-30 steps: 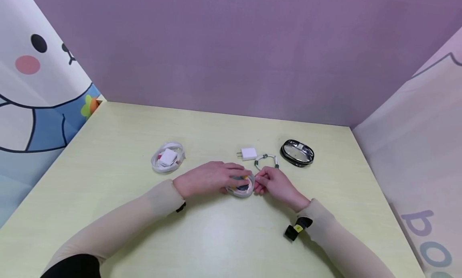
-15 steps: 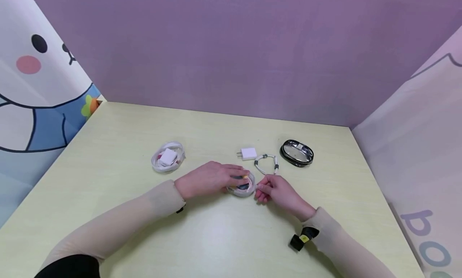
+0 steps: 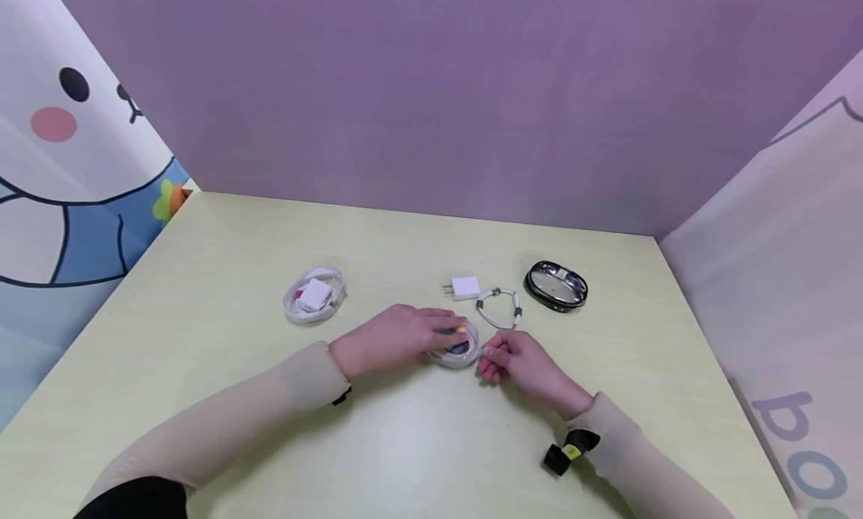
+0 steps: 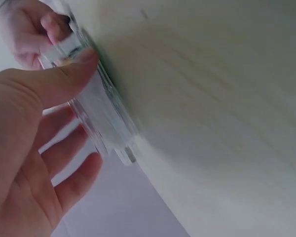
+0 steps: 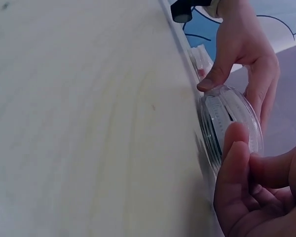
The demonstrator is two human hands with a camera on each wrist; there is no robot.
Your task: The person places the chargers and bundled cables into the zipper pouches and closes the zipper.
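Note:
A coiled clear cable (image 3: 461,358) with a dark piece and a yellow bit inside its ring is between both hands, close over the table. My left hand (image 3: 396,338) holds it from the left, thumb on the near side and fingers across the top and far side, partly hiding it. At its right edge my right hand (image 3: 526,363) pinches thumb and forefinger together on the cable's outer edge, the other fingers curled under. In the right wrist view the clear coil (image 5: 214,121) stands tilted on its edge, its layered strands showing.
Behind the hands lie a white plug charger (image 3: 465,287) and a small white cable loop with dark bands (image 3: 518,302). A coiled black cable (image 3: 556,285) is at the right. A pale coiled cable (image 3: 290,302) with a white charger (image 3: 314,294) lies left.
My right hand has shifted slightly right and toward me, uncovering more of the small white cable loop. The left hand stays on the coiled cable, which has shifted slightly right.

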